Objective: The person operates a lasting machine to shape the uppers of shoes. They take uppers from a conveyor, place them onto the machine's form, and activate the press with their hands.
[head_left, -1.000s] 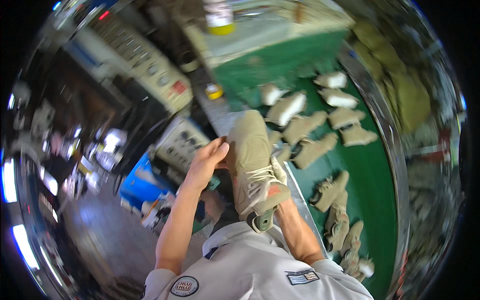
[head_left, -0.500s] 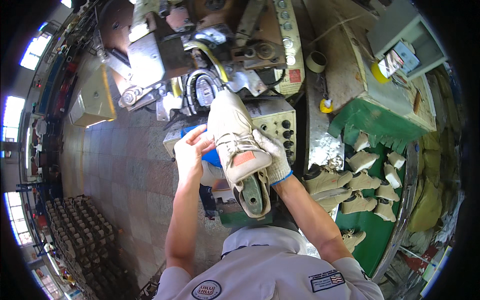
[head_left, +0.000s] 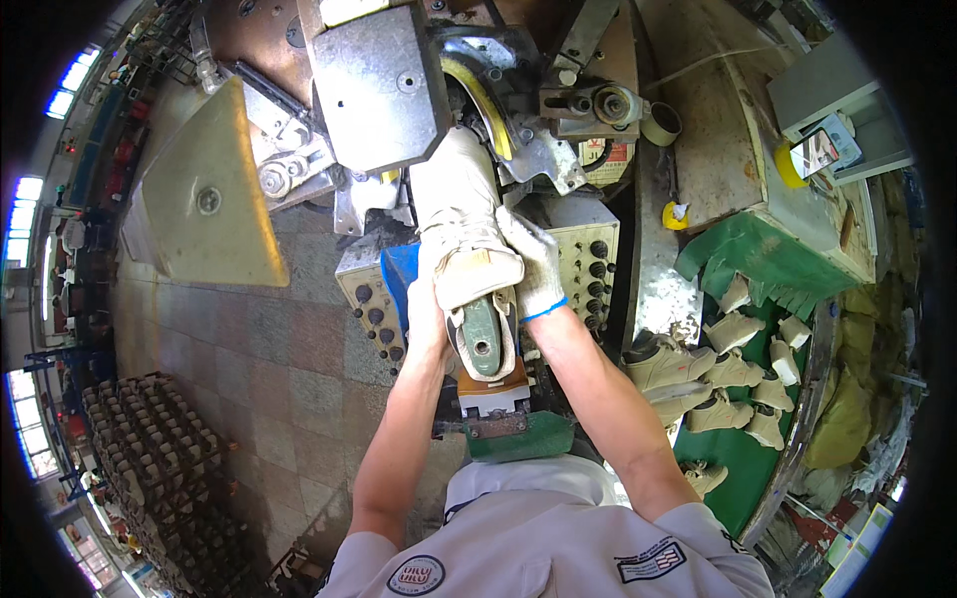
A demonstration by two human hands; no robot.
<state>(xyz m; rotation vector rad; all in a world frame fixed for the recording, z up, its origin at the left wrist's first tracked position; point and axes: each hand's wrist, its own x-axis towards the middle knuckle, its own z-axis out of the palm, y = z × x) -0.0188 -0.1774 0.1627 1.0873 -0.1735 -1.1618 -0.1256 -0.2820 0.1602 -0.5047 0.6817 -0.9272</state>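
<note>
A beige lace-up shoe upper (head_left: pixel 461 214) sits on a green shoe last (head_left: pixel 480 341), its toe pointing away from me. That toe end reaches in among the metal jaws of a machine (head_left: pixel 377 95). My bare left hand (head_left: pixel 426 307) is closed along the shoe's left side, with its fingers partly hidden behind the upper. On the other side, my right hand (head_left: pixel 533 261), in a white knit glove with a blue cuff, grips the shoe. Below the heel end is a brown and metal support (head_left: pixel 493 391).
Knobbed control panels (head_left: pixel 588 261) flank the shoe. A yellowish guard plate (head_left: pixel 204 199) stands left of the machine. On the right, several beige shoes (head_left: pixel 666 364) lie on a green conveyor (head_left: pixel 723 468), beside a bench (head_left: pixel 763 199). A loaded rack (head_left: pixel 150 439) stands lower left.
The shoe has moved forward, its toe now deeper in the machine. My left hand, earlier with fingers raised beside the shoe, has closed on its side. The view has shifted.
</note>
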